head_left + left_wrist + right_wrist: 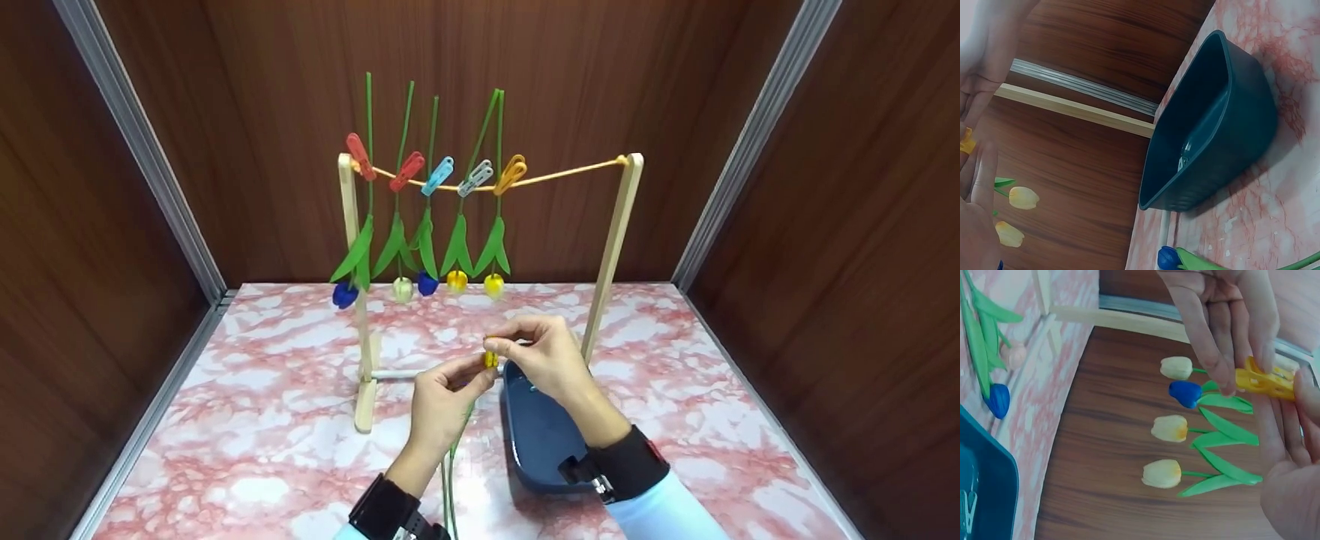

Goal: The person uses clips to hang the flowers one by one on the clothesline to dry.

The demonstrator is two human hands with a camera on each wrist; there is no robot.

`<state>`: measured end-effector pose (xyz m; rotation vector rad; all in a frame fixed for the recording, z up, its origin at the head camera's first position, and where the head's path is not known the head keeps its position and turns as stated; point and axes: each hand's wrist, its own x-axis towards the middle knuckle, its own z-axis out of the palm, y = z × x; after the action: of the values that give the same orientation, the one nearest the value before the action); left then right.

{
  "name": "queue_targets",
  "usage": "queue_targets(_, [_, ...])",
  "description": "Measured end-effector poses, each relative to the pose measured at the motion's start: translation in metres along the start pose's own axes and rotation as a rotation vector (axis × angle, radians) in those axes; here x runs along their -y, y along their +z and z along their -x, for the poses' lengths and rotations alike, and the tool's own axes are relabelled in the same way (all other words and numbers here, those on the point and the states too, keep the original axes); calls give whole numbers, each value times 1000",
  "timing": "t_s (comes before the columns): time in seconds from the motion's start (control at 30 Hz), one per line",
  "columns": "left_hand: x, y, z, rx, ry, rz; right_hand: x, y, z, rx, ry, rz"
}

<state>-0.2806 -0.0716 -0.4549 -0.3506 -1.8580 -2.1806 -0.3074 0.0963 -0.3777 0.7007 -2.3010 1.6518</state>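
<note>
Over the table, both hands meet at a small yellow clothespin (490, 358). My right hand (551, 360) pinches its upper end from the right. Fingers of my left hand (442, 401) grip its lower end; in the right wrist view they lie against the yellow clothespin (1264, 379). Behind the hands, tulips hang head down from a cord (570, 175), held by red, blue, grey and orange clothespins (511, 175). Below my left hand, a blue tulip (998, 400) and a pale pink tulip (1014, 355) lie on the table, partly hidden in the head view.
A dark blue basin (1247, 118) stands beneath my right forearm, with a pale clothespin (968, 512) inside. The cord spans two wooden posts (615, 247) of a stand with a white crossbar (397, 373). Brown wood-grain panels (840, 247) enclose the marbled table (262, 420).
</note>
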Motion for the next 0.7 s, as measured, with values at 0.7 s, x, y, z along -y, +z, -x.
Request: queue_targets(0.7, [74, -101, 8, 337, 22, -642, -27, -22, 9, -138, -38, -72])
